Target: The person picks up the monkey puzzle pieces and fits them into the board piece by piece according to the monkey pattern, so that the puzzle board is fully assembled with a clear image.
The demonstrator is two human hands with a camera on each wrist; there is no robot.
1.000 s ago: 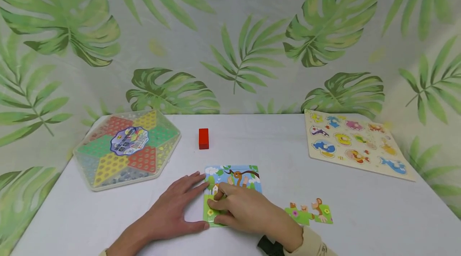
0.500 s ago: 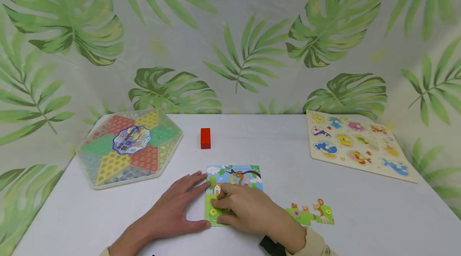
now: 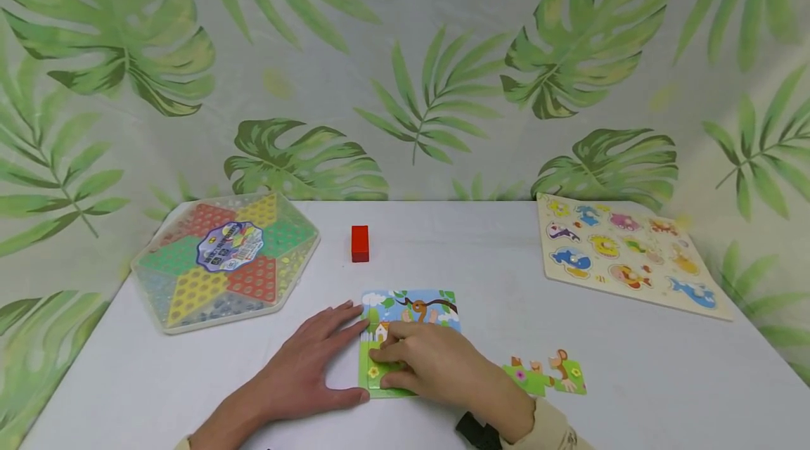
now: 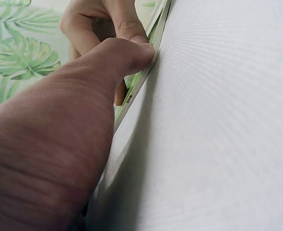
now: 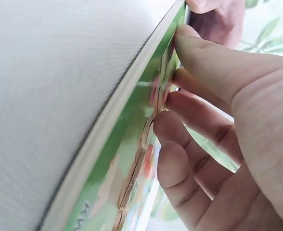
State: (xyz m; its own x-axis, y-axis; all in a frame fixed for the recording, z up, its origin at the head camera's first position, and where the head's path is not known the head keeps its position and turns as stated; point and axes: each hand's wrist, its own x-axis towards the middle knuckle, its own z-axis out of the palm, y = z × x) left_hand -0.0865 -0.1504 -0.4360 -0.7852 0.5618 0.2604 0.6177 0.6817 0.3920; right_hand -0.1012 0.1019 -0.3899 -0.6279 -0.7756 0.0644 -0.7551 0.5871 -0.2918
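Observation:
A small jigsaw board [image 3: 363,365] with a cartoon garden picture lies in front of me. My left hand [image 3: 297,373] is spread flat beside it, fingertips at its left edge and thumb at the lower-left corner. My right hand [image 3: 436,365] reaches over the board. Its thumb and bent fingers hold a green puzzle piece [image 3: 374,372] with a yellow flower in the lower-left part. Close up in the right wrist view, the right fingertips [image 5: 169,126] meet the board's face. The right hand hides much of the picture's middle and lower right.
Two loose puzzle pieces [image 3: 526,380] lie right of the board, one showing a monkey [image 3: 572,374]. A red block [image 3: 359,244] stands behind it. Back left is a hexagonal Chinese checkers board [image 3: 252,280]; back right, an animal peg puzzle [image 3: 598,274]. A black object [image 3: 476,430] shows beneath the right wrist.
Both hands keep nearly the same place on the board. The right fingers shift only slightly over the flower piece, and the whole view sways a little.

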